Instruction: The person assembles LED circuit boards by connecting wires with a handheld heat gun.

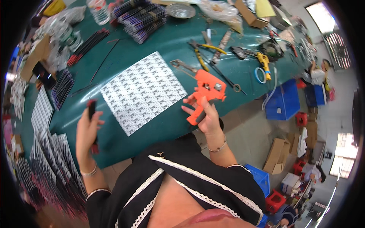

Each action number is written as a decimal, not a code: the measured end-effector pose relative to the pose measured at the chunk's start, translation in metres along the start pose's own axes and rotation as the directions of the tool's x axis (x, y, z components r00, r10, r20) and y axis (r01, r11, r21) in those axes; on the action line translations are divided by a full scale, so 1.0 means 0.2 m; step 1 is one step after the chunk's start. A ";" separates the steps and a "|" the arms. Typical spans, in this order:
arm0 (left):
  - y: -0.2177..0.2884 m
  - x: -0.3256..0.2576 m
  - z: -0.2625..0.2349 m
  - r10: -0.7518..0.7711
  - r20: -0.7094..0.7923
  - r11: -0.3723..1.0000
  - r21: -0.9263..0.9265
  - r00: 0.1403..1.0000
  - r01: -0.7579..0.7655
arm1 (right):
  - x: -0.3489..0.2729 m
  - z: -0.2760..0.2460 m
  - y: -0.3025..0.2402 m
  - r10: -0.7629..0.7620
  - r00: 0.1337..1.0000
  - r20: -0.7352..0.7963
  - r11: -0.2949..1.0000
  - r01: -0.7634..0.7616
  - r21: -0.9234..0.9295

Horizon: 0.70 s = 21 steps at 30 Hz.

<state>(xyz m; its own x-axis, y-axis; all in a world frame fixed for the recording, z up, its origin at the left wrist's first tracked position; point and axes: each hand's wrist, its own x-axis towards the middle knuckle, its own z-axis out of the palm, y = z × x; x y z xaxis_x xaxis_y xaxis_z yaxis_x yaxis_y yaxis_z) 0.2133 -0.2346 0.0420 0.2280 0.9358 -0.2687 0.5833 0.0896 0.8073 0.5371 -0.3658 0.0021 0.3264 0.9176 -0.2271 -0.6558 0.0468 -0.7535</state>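
Clock directions taken from the middle of the patterned sheet, 12 away from the wearer.

Nearest: black garment (182, 163) with white lace trim, at 5 o'clock. Left hand (86, 131) at 8, half curled round a slim black-and-red piece (92, 109) that stands out above and below it; blur hides the exact finger contact. Right hand (207, 116) between 3 and 4, clasping the grip of an orange gun-shaped tool (211, 86), thumb on the near side, fingertips showing left of the grip. Tool nozzle points toward 10; cannot tell whether its tip touches the table.

Patterned sheet (144, 93), white with dark repeat print, lies flat on the green table (156, 136) between the hands. More patterned sheets (57, 159) at 8, beyond the left forearm.

Farther out: yellow-handled pliers (198, 55) at 2; light-blue ring (260, 75) beside a yellow tool (263, 62) between 2 and 3; red-tipped dark rods (87, 46) at 10; banded bundle of dark sticks (140, 21) at 12; silvery dish (181, 10) at 1; clear bottle (99, 13) at 11. Blue crate (281, 100) at 3, past the table edge.
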 end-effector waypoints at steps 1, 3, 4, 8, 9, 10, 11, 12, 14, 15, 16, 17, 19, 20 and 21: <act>-0.01 0.00 0.03 -0.041 0.085 0.999 0.014 0.996 0.040 | 0.01 0.01 0.02 0.024 1.000 0.007 1.000 -0.024 -0.002; -0.04 0.01 0.12 -0.051 0.175 0.988 -0.137 0.983 0.076 | 0.02 -0.01 0.04 0.017 1.000 0.013 1.000 -0.017 -0.017; -0.02 0.01 0.15 -0.051 0.157 0.990 -0.125 0.986 0.071 | 0.03 -0.01 0.04 0.018 1.000 0.003 1.000 -0.017 -0.024; -0.03 0.00 0.18 0.059 0.165 0.996 -0.076 0.985 -0.047 | 0.07 -0.05 0.04 0.016 1.000 -0.002 1.000 -0.016 -0.005; -0.06 0.01 0.18 0.072 0.169 0.997 -0.043 0.983 -0.065 | 0.08 -0.04 0.04 0.011 1.000 0.003 1.000 -0.011 -0.008; -0.07 0.00 0.17 0.076 0.174 0.996 -0.052 0.982 -0.068 | 0.10 -0.05 0.05 0.008 1.000 0.011 1.000 -0.008 -0.028; -0.08 -0.01 0.17 0.084 0.182 0.995 -0.061 0.980 -0.074 | 0.11 -0.05 0.06 0.002 1.000 0.018 0.999 -0.001 -0.047; -0.10 -0.01 0.16 0.092 0.189 0.996 -0.021 0.978 -0.089 | 0.11 -0.04 0.06 -0.006 1.000 0.022 0.998 0.007 -0.057; -0.09 -0.01 0.15 0.080 0.191 0.995 -0.068 0.978 -0.068 | 0.14 -0.05 0.06 -0.015 0.999 0.037 0.999 0.017 -0.051; -0.09 -0.01 0.15 0.079 0.207 0.991 -0.119 0.975 -0.055 | 0.14 -0.04 0.07 -0.036 0.999 0.038 0.998 0.038 -0.050; -0.10 -0.01 0.14 0.089 0.176 0.983 -0.172 0.980 -0.059 | 0.14 -0.02 0.06 -0.039 0.999 0.030 0.997 0.041 -0.058; -0.10 -0.01 0.13 0.083 0.168 0.984 -0.171 0.982 -0.054 | 0.14 -0.02 0.06 -0.032 0.999 0.037 0.998 0.035 -0.058; -0.08 0.00 0.09 0.042 0.164 0.989 -0.147 0.986 -0.018 | 0.13 -0.01 0.06 -0.071 0.996 0.044 0.992 0.075 -0.101; -0.11 0.01 0.08 0.078 0.157 0.988 -0.142 0.985 -0.056 | 0.12 0.02 0.05 -0.098 0.995 0.028 0.989 0.101 -0.105; -0.10 0.00 0.07 0.067 0.150 0.989 -0.139 0.986 -0.046 | 0.11 0.02 0.04 -0.086 0.996 0.033 0.991 0.089 -0.102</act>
<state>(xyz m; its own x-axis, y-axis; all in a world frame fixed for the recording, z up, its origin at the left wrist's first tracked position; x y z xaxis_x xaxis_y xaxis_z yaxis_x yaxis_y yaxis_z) 0.2128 -0.2418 0.0191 0.3807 0.8781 -0.2899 0.4585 0.0930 0.8838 0.5362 -0.3428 -0.0066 0.3589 0.9227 -0.1405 -0.5510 0.0880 -0.8299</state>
